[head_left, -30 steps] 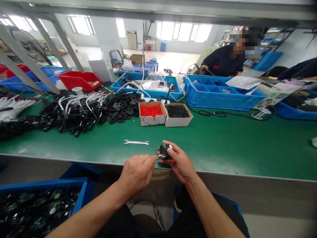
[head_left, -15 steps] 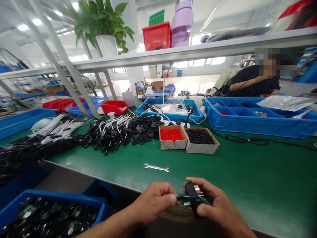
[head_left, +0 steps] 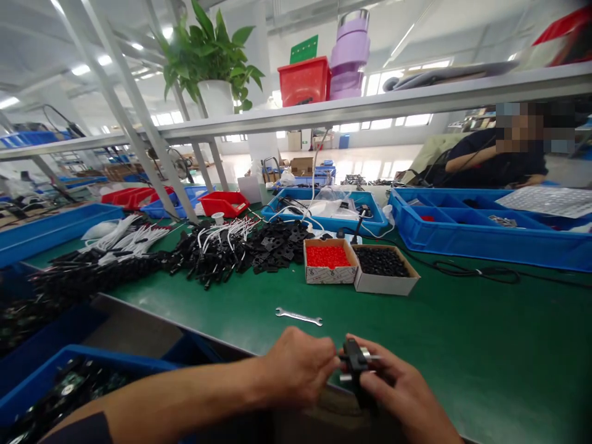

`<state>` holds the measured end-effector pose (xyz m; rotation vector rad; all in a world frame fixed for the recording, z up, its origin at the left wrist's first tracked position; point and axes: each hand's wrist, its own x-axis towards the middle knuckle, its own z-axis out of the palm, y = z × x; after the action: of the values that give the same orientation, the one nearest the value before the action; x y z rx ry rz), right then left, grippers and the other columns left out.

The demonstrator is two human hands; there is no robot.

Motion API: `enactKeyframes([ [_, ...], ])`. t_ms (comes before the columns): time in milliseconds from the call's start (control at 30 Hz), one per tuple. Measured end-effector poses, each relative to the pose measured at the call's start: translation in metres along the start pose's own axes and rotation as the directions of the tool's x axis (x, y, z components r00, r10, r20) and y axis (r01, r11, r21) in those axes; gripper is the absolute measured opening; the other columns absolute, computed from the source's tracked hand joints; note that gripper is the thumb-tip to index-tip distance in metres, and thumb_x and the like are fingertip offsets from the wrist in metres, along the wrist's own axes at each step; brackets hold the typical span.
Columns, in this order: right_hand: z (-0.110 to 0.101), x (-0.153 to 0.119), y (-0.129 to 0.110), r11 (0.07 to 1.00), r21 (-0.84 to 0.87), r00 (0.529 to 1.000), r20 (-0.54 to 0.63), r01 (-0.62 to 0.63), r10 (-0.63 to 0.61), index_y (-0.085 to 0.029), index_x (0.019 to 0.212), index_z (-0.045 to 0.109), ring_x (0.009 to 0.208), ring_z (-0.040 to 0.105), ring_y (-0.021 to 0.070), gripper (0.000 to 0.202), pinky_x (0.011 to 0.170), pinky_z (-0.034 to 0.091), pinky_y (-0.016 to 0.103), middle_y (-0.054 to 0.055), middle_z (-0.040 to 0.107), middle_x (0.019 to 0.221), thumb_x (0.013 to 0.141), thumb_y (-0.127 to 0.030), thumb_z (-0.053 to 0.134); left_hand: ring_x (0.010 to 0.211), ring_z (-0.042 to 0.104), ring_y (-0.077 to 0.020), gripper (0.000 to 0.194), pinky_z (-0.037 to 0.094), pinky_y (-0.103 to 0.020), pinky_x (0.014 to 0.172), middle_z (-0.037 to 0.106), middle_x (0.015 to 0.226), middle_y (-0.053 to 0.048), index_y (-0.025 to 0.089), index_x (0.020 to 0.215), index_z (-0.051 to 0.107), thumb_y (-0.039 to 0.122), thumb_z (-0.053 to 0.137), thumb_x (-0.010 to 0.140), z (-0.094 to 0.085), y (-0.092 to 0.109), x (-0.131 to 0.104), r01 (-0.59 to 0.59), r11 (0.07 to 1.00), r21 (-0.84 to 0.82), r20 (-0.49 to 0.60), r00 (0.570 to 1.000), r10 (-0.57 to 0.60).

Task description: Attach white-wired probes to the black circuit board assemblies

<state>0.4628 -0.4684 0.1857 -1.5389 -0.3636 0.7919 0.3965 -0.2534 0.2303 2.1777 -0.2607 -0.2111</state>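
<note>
Head view: right hand (head_left: 402, 394) grips black part (head_left: 355, 369); left hand (head_left: 298, 370) fingers pinch its end.

Our hands (head_left: 342, 376) at near edge of table (head_left: 462, 345). Open green surface to right and ahead, we see only wrench (head_left: 298, 317) lying near. Farther on, two boxes (head_left: 361, 268), cable pile (head_left: 185, 256), blue bins (head_left: 485, 231) block way. Shelf (head_left: 370, 105) overhead.

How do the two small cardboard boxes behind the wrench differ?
The left cardboard box holds red pieces; the right cardboard box holds black ones. The left box has printing on its front; the right one's front looks plain. Both are open-topped, side by side and touching on the green table.
</note>
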Motion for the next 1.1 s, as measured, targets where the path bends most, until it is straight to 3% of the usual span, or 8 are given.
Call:
enactKeyframes([
  [200, 0.007, 0.014, -0.007, 0.957, 0.262, 0.992, 0.034, -0.127, 0.122, -0.003, 0.126, 0.055, 0.089, 0.059, 0.0166, 0.085, 0.076, 0.051, 0.023, 0.017, 0.057, 0.111, 0.071, -0.066, 0.073, 0.059, 0.039, -0.0121, 0.026, 0.012, -0.029, 0.057, 0.055, 0.068, -0.005, 0.014, 0.078, 0.057, 0.031, 0.043, 0.092, -0.011, -0.019, 0.034, -0.264, 0.691, 0.673, 0.036, 0.945, 0.326],
  [333, -0.015, 0.002, -0.012, 0.985, 0.151, 0.996, 0.024, 0.079, -0.084, -0.014, 0.14, 0.048, 0.105, 0.058, 0.0151, 0.085, 0.09, 0.049, 0.018, 0.011, 0.054, 0.122, 0.07, -0.048, 0.081, 0.049, 0.033, -0.0082, 0.043, 0.02, -0.022, 0.05, 0.044, 0.056, 0.001, 0.013, 0.08, 0.062, 0.048, 0.043, 0.094, -0.004, 0.001, 0.016, 0.108, 0.98, -0.168, 0.088, 0.992, -0.095],
  [467, -0.03, -0.01, -0.014, 0.983, -0.068, 0.979, 0.122, 0.172, -0.162, -0.02, 0.142, 0.049, 0.12, 0.053, 0.0183, 0.081, 0.105, 0.043, 0.022, 0.008, 0.05, 0.131, 0.071, -0.045, 0.08, 0.035, 0.011, -0.007, 0.048, 0.012, -0.023, 0.039, 0.02, 0.041, 0.009, 0.012, 0.078, 0.057, 0.058, 0.05, 0.088, 0.021, 0.009, -0.013, 0.447, 0.393, -0.804, 0.438, 0.891, -0.117],
  [567, -0.033, -0.008, -0.004, 0.97, -0.179, 0.98, 0.139, 0.167, -0.143, -0.022, 0.143, 0.049, 0.123, 0.05, 0.0198, 0.079, 0.108, 0.042, 0.023, 0.007, 0.047, 0.134, 0.074, -0.048, 0.077, 0.035, 0.013, -0.0063, 0.045, 0.013, -0.022, 0.039, 0.023, 0.04, 0.009, 0.014, 0.071, 0.053, 0.056, 0.057, 0.083, 0.034, 0.004, -0.019, 0.351, 0.396, -0.849, 0.309, 0.936, -0.167],
  [700, -0.02, 0.0, -0.004, 0.994, -0.088, 0.995, 0.083, 0.061, -0.053, -0.019, 0.146, 0.046, 0.12, 0.052, 0.0204, 0.085, 0.103, 0.045, 0.024, 0.009, 0.049, 0.132, 0.074, -0.056, 0.074, 0.049, 0.034, -0.0084, 0.039, 0.022, -0.022, 0.051, 0.043, 0.054, 0.0, 0.013, 0.07, 0.055, 0.044, 0.046, 0.091, 0.021, -0.009, -0.005, 0.099, 0.965, -0.244, -0.045, 0.993, -0.113],
  [833, -0.002, 0.004, -0.016, 0.988, 0.062, 0.99, -0.004, -0.141, 0.142, -0.009, 0.139, 0.052, 0.105, 0.058, 0.019, 0.09, 0.086, 0.05, 0.02, 0.013, 0.056, 0.12, 0.073, -0.066, 0.07, 0.057, 0.032, -0.011, 0.035, 0.017, -0.028, 0.057, 0.048, 0.063, -0.004, 0.014, 0.068, 0.049, 0.036, 0.04, 0.093, 0.005, -0.02, 0.011, -0.162, 0.857, 0.49, -0.105, 0.965, 0.242],
  [967, -0.01, 0.005, -0.012, 0.996, 0.039, 0.997, 0.017, -0.079, 0.079, -0.015, 0.143, 0.049, 0.111, 0.057, 0.0208, 0.091, 0.093, 0.049, 0.023, 0.011, 0.054, 0.124, 0.069, -0.06, 0.075, 0.05, 0.033, -0.0094, 0.04, 0.023, -0.024, 0.051, 0.044, 0.058, 0.0, 0.015, 0.077, 0.055, 0.049, 0.042, 0.091, 0.009, -0.015, 0.005, 0.143, 0.978, -0.155, 0.008, 0.99, -0.144],
  [1100, -0.022, 0.006, 0.0, 0.989, -0.14, 0.997, 0.065, 0.051, -0.043, -0.021, 0.141, 0.052, 0.118, 0.053, 0.024, 0.088, 0.103, 0.045, 0.028, 0.009, 0.05, 0.13, 0.065, -0.054, 0.079, 0.037, 0.021, -0.0082, 0.046, 0.02, -0.023, 0.042, 0.03, 0.047, 0.006, 0.014, 0.086, 0.056, 0.059, 0.044, 0.087, 0.017, -0.008, -0.009, 0.382, 0.651, -0.656, 0.335, 0.92, -0.202],
])
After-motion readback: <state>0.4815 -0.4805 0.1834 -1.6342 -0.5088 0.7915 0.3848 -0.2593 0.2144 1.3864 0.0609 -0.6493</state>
